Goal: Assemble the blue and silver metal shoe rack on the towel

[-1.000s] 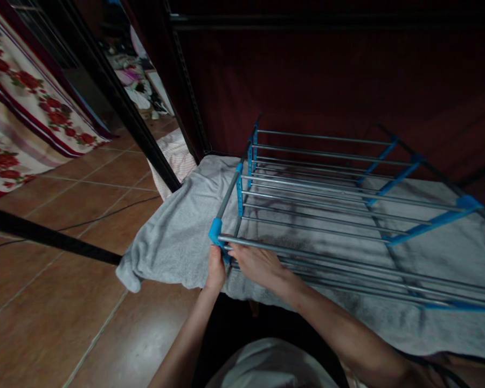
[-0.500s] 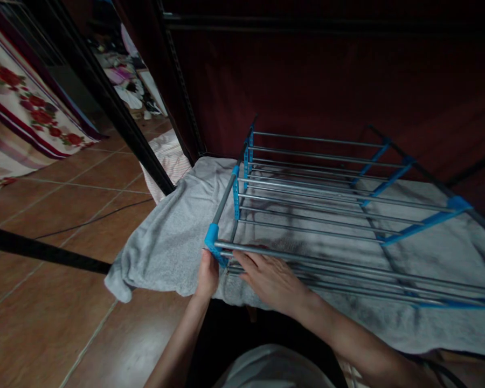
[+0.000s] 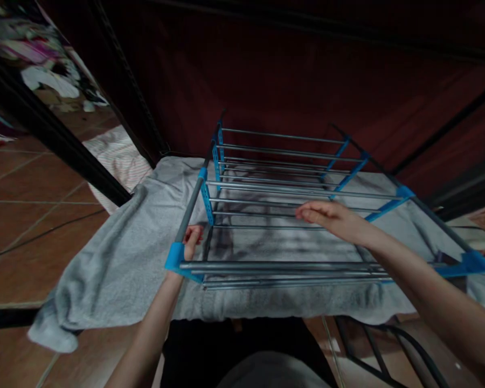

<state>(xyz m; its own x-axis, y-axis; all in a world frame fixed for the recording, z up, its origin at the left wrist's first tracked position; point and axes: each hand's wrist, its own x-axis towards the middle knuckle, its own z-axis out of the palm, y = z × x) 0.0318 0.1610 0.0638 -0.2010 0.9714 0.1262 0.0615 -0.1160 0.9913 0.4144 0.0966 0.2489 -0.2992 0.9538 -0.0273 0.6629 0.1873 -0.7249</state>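
Note:
A rack of grey metal tubes with blue plastic joints point(image 3: 283, 189) lies on a grey towel-like cloth in front of me. Its near left corner has a blue connector point(image 3: 175, 256). My left hand point(image 3: 193, 241) is curled closed at the grey side tube just past that connector, its wrist partly behind the blue plastic. Over the middle of the rack hovers my right hand point(image 3: 327, 214), fingers drawn together and bent, with nothing visible in them. It appears apart from the tubes below.
The grey cloth point(image 3: 125, 258) hangs over the near edge of its support. A dark red panel point(image 3: 267, 70) stands behind the rack. Dark metal posts point(image 3: 64, 129) rise at the left, beside a striped cloth point(image 3: 113, 156) on the tiled floor. Heaped clothes point(image 3: 40, 59) lie farther back.
My right hand has left the near left tubes and moved right and up over the rack. My left hand has shifted from the connector's outside to beside the side tube. The view has swung right.

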